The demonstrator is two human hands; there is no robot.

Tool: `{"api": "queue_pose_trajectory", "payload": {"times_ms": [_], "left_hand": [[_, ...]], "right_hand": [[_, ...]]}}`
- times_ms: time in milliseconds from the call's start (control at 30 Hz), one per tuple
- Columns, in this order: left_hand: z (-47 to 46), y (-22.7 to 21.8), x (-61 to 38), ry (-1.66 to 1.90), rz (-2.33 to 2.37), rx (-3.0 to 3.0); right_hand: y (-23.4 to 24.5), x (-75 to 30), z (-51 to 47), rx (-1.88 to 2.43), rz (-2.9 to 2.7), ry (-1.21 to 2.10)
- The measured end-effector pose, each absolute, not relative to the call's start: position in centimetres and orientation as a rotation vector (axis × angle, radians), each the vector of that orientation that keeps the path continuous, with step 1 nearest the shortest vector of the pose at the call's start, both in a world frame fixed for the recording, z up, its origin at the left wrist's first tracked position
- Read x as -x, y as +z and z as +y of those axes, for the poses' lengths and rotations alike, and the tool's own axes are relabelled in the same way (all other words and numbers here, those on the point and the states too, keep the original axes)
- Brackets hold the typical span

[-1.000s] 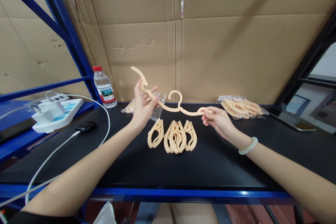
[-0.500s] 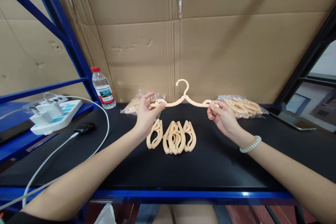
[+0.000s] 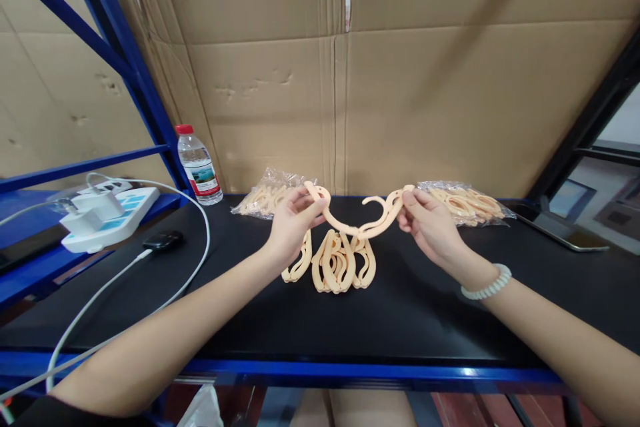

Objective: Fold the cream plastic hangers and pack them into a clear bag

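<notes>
Hanging over the bench [image 3: 410, 323], a cream hanger [image 3: 358, 233] looks only partly folded: its arms bend up from the middle hinge, not yet together, whereas several folded hangers [image 3: 328, 267] lie nearer the person. Each grip is clamped on an arm's end, the left hand [image 3: 291, 222] on one, the right hand [image 3: 428, 219] on the other. Its long axis runs left to right, open side up, hook tip pointing left.

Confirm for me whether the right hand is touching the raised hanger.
Touching. The head view shows the thumb and fingers of the right hand closed on one end of the raised hanger, with no gap between.
</notes>
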State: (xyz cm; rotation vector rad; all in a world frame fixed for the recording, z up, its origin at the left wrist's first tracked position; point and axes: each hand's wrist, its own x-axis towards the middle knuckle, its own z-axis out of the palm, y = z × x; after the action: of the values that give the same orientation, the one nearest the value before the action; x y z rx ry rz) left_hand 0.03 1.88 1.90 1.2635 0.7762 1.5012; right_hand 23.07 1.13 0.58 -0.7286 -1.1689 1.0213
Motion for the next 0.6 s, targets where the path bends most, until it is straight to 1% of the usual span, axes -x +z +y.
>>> {"api": "queue_pose_trajectory", "payload": {"times_ms": [67,267,467,600], "left_hand": [[1.4,1.4,-0.6,1.414,0.784,-1.343],[0.3,0.5,-1.7,1.234,0.766,-1.557],[0.4,0.6,-1.4,1.300,0.729,-1.575],[0.5,0.9,-1.3,1.345,0.666,-1.628]], "right_hand": [[0.3,-22.4,0.7,0.773,-1.264,1.034],[0.4,-21.8,-0.3,0.876,-1.545,0.938],[0.8,-21.9,-0.9,0.902,-1.739,0.945],[0.7,-21.6,-1.2,0.973,-1.700,0.864]]}}
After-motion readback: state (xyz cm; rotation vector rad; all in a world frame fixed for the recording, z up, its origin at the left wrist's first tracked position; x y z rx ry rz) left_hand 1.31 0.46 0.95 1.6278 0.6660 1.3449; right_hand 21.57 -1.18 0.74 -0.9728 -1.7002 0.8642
